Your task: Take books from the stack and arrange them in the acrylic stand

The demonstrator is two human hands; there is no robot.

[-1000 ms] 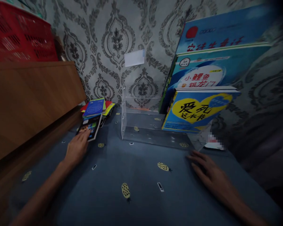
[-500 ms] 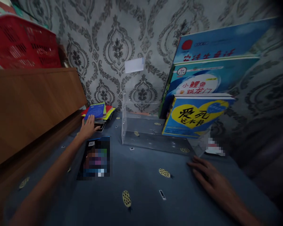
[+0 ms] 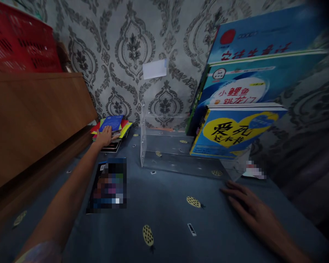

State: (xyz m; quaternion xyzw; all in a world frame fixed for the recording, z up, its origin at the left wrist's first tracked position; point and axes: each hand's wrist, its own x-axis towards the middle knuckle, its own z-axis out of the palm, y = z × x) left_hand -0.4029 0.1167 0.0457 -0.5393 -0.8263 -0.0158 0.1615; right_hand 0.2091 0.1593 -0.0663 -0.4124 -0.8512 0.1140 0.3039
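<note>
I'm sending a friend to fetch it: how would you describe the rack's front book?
Before the patterned wall stands a clear rack. At its right end, books stand in rising tiers; the front book is the lowest. Among them, only its cover shows a big yellow heart.

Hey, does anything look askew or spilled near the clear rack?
The pile of books by the left hand looks askew: its edges jut out at different angles. The clear rack is lopsidedly filled, its standing books all toward the right. I see no spill.
</note>
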